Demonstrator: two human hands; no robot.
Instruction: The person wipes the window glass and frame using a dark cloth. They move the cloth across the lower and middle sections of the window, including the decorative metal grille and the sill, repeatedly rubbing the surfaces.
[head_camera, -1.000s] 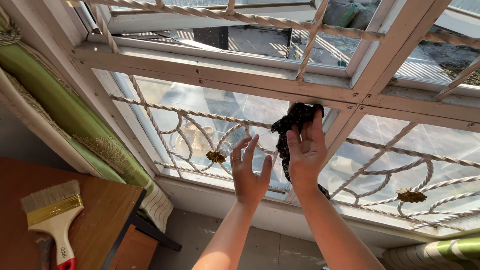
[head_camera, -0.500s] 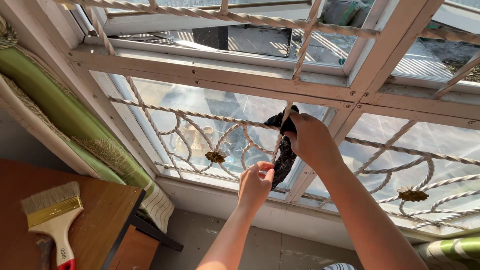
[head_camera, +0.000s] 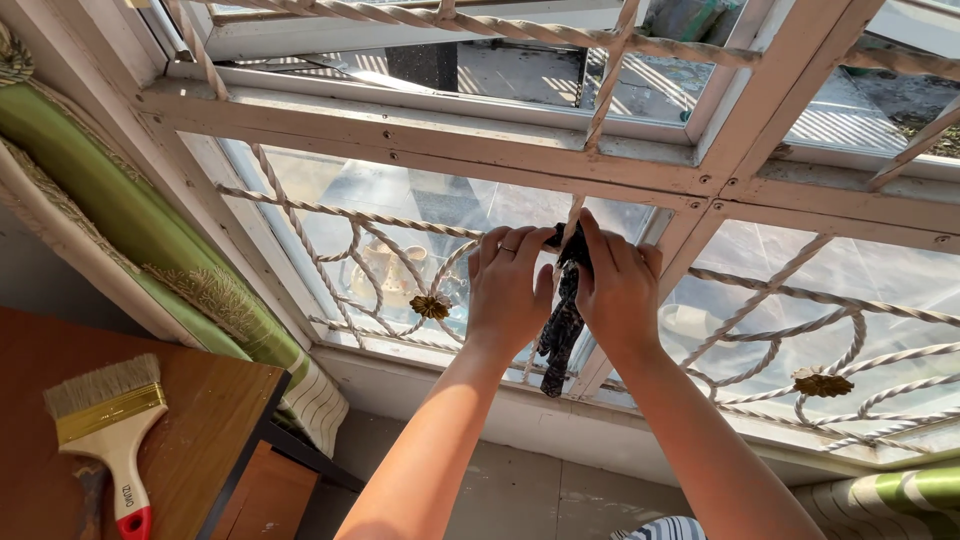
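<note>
Both hands now up at the twisted white bar (head_camera: 571, 232) of the window grille (head_camera: 330, 215). 0.5 s ago the left hand (head_camera: 508, 290) was lower, pinching the bottom end of the dark cloth (head_camera: 560, 325); it has since moved up level with the right hand (head_camera: 618, 290).

Left grip: fingers curled and pressed on the top of the cloth, just left of the bar, ring visible on 1 finger. Right grip: fingers pressed together on the same bunched top of the cloth, just right of the bar. The 2 grips nearly touch, cloth and bar between them (can't tell if the cloth is looped around the bar or only held against it).

The cloth's tail hangs free below both grips, in front of the glass, ending near the lower window frame (head_camera: 480, 365). 1.0 s ago the cloth was held higher, against the horizontal frame rail.

Gold flower ornament (head_camera: 431, 306) on the grille sits left of and slightly below the left grip. Well down-left of the grips: wooden desk (head_camera: 200, 420) with a paintbrush (head_camera: 108, 430) lying on it, unmoved. Green rolled curtain (head_camera: 130, 230) far left.
</note>
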